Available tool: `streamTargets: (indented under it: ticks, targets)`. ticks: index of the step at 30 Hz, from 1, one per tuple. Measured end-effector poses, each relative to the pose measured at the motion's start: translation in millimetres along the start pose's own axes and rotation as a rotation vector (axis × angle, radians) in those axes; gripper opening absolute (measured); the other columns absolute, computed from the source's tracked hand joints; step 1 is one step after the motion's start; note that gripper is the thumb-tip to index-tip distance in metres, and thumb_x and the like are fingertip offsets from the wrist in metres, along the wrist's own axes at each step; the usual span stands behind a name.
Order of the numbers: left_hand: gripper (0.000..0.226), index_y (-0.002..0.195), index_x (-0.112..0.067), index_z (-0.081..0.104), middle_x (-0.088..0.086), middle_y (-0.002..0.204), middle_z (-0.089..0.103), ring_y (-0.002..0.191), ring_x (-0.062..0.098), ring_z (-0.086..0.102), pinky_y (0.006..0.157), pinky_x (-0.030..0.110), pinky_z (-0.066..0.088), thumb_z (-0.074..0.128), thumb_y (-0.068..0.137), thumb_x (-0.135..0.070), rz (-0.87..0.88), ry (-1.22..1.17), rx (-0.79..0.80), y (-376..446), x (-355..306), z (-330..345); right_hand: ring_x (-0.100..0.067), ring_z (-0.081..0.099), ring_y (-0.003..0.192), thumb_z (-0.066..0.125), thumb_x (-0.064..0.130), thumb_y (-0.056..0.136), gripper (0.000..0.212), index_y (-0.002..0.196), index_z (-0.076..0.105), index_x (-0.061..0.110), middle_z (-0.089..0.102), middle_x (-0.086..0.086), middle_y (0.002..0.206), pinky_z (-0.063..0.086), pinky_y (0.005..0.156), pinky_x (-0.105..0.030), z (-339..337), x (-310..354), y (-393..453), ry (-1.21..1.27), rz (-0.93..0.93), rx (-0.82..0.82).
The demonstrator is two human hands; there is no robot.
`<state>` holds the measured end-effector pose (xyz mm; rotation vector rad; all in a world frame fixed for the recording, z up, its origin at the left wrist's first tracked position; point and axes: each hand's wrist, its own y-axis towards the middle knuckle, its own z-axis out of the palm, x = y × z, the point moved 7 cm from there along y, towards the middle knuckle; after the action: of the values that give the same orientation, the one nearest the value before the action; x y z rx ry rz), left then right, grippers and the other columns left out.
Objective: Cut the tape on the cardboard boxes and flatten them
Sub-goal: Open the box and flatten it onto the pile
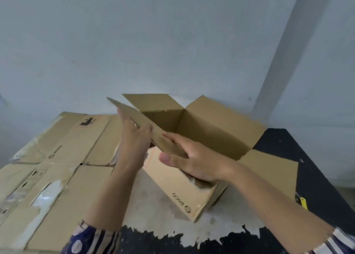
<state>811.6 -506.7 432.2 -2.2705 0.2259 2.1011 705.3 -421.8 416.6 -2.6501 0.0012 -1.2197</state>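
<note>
Grey-and-black surface point(159, 211) against a pale wall point(134, 42). Left hand point(134, 138) and right hand point(190, 161) both pinch the near flap point(153, 128) of the open cardboard box point(215, 130). Flattened boxes point(57, 157) lie just left.

I am looking at what seems a storeroom or packing area rather than a home. A bare, pale painted wall point(153, 42) is rising behind an open cardboard box point(211, 130), with no furnishing on it. Beside the box, flattened cartons point(57, 157) with shipping marks and torn tape are lying stacked. Under the box, a rough floor point(153, 211) is showing grey patches through worn black paint.
</note>
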Motion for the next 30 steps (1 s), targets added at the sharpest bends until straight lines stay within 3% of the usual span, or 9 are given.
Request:
streamTargets:
  ticks: [2,5,8,12,16,21,23,26,30]
  targets:
    - [0.071,0.148,-0.028,0.006,0.005,0.096,0.059,0.068,0.016,0.061,0.050,0.028,0.052,0.042,0.091,-0.006,0.045,0.046,0.074,17.1,-37.0,15.0,-0.009,0.047,0.119,0.053,0.075,0.061,0.090,0.140,0.019,0.048,0.043,0.014,0.136,0.040,0.101,-0.034,-29.8,16.5,-0.8,0.100,-0.047,-0.083]
    - [0.076,0.149,-0.032,-0.002,0.013,0.112,0.059,0.075,0.020,0.066,0.056,0.024,0.053,0.044,0.090,-0.016,0.103,0.121,0.206,40.3,-82.7,48.9,-0.015,0.051,0.115,0.058,0.059,0.071,0.066,0.129,0.026,0.062,0.049,0.009,0.132,0.042,0.097,-0.036,-75.6,29.8,-6.2,0.131,-0.061,-0.237]
    - [0.076,0.150,-0.030,-0.001,0.002,0.116,0.047,0.064,0.007,0.057,0.042,0.010,0.046,0.047,0.093,-0.017,0.140,0.213,0.320,51.2,-104.3,93.4,-0.012,0.054,0.105,0.052,0.025,0.091,0.060,0.139,0.025,0.047,0.051,0.011,0.123,0.044,0.081,-0.023,-114.7,27.1,-21.4,0.134,-0.043,-0.359]
    - [0.063,0.149,-0.028,0.014,0.002,0.133,0.046,0.095,0.026,0.062,0.083,0.039,0.053,0.046,0.095,-0.039,-0.018,0.216,0.581,50.5,-76.2,142.1,-0.012,0.043,0.127,0.044,0.007,0.093,0.059,0.144,0.028,0.032,0.042,0.005,0.143,0.037,0.082,-0.019,-143.4,-2.1,-37.8,0.022,0.057,-0.502]
    - [0.043,0.135,-0.019,0.046,0.004,0.133,0.053,0.112,0.022,0.054,0.098,0.037,0.041,0.045,0.096,-0.038,0.117,0.339,0.371,57.4,-36.4,116.7,-0.008,0.033,0.135,0.037,-0.005,0.089,0.057,0.141,0.037,0.018,0.038,0.003,0.146,0.025,0.098,-0.015,-146.4,-44.2,-38.6,-0.027,0.190,-0.522]
    - [0.035,0.129,-0.017,0.051,0.008,0.130,0.055,0.118,0.030,0.049,0.094,0.040,0.038,0.037,0.097,-0.020,0.197,0.613,-0.102,59.6,27.8,35.4,-0.013,0.034,0.135,0.036,-0.002,0.090,0.053,0.139,0.040,0.015,0.039,0.002,0.146,0.026,0.104,-0.023,-152.5,-67.1,-39.9,-0.061,0.280,-0.558]
    - [0.035,0.125,-0.011,0.053,0.012,0.126,0.057,0.113,0.033,0.052,0.090,0.039,0.041,0.038,0.093,-0.013,0.054,0.564,-0.133,66.8,67.7,15.4,-0.012,0.036,0.133,0.043,0.009,0.093,0.045,0.137,0.043,0.017,0.041,0.002,0.144,0.028,0.101,-0.023,-153.6,-68.5,-38.5,-0.032,0.274,-0.558]
    - [0.035,0.115,-0.006,0.054,0.015,0.109,0.063,0.100,0.034,0.060,0.080,0.047,0.051,0.046,0.090,-0.028,-0.261,0.342,0.072,72.3,129.6,15.4,-0.014,0.032,0.136,0.049,0.024,0.095,0.049,0.142,0.035,0.027,0.033,0.005,0.149,0.026,0.100,-0.025,-148.8,-67.2,-32.5,-0.040,0.286,-0.465]
    - [0.115,0.144,-0.014,0.033,0.023,0.136,0.045,0.119,0.052,0.044,0.093,0.062,0.042,0.061,0.056,-0.083,-0.811,0.054,0.352,46.4,187.1,22.3,-0.017,0.030,0.137,0.049,0.028,0.095,0.054,0.145,0.027,0.030,0.025,0.005,0.153,0.025,0.098,-0.026,-145.0,-61.1,-26.5,-0.060,0.300,-0.404]
